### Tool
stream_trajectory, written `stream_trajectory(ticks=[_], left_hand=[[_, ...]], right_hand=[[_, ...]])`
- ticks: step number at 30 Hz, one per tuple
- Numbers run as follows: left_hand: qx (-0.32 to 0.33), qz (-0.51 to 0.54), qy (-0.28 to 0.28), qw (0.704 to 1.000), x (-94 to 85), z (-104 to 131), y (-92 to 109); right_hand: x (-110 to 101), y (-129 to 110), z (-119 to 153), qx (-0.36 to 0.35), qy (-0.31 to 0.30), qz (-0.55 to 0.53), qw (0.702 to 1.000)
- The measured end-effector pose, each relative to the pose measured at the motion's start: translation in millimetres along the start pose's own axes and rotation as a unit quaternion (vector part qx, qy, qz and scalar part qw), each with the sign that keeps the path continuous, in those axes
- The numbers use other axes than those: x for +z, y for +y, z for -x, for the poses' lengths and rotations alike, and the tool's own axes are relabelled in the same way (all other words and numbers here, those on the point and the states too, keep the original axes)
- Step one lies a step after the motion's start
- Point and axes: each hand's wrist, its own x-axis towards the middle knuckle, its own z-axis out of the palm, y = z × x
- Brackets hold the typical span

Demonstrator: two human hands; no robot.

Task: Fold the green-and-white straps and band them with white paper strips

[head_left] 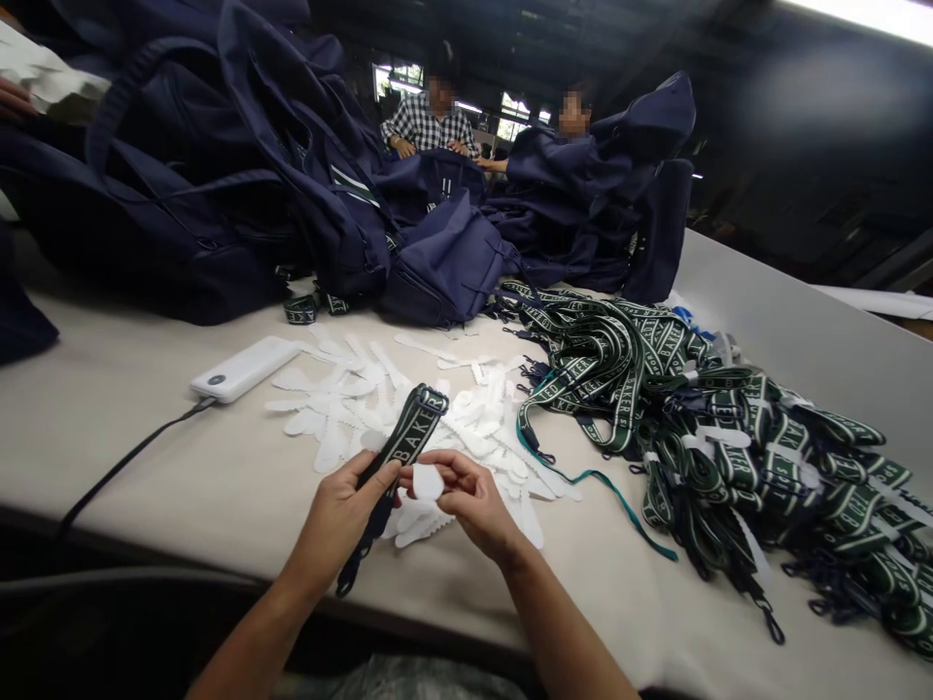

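Note:
My left hand [348,506] is closed round a folded dark green strap [409,433] with white "BAKER" lettering, held tilted above the table. Its dark lower end hangs below my fingers. Beside it, my right hand [466,496] pinches a white paper tag [427,481] by its rounded end, close against the strap. Part of the tag is hidden behind the strap and fingers. Under both hands spreads a loose pile of white tags [481,428], several with scalloped edges.
Lettered straps [619,369] heap at the right, several bundled with white tags [721,436]. A teal cord [619,494] trails from them. A white power bank [244,369] with a black cable lies left. Navy bags [452,258] pile along the back; two people [430,122] are behind them.

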Motion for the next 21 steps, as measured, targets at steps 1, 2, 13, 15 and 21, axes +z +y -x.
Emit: stream_trajectory(ticks=[1, 2, 13, 15, 21], left_hand=[[-0.015, 0.013, -0.004, 1.000, -0.9, 0, 0], [-0.028, 0.021, -0.008, 0.999, -1.8, 0, 0], [0.143, -0.139, 0.111, 0.974, 9.2, 0, -17], [0.186, -0.151, 0.132, 0.962, 17.4, 0, -18], [0.251, -0.183, 0.162, 0.937, 24.9, 1, -25]], right_hand=[[1, 0, 0, -0.001, -0.009, -0.006, 1.000], [2, 0, -1, -0.003, -0.010, -0.004, 1.000], [15, 30, -16, -0.054, 0.155, 0.133, 0.977], [23, 35, -21, -0.079, 0.204, 0.159, 0.963], [36, 49, -38, -0.150, 0.284, 0.192, 0.927]])
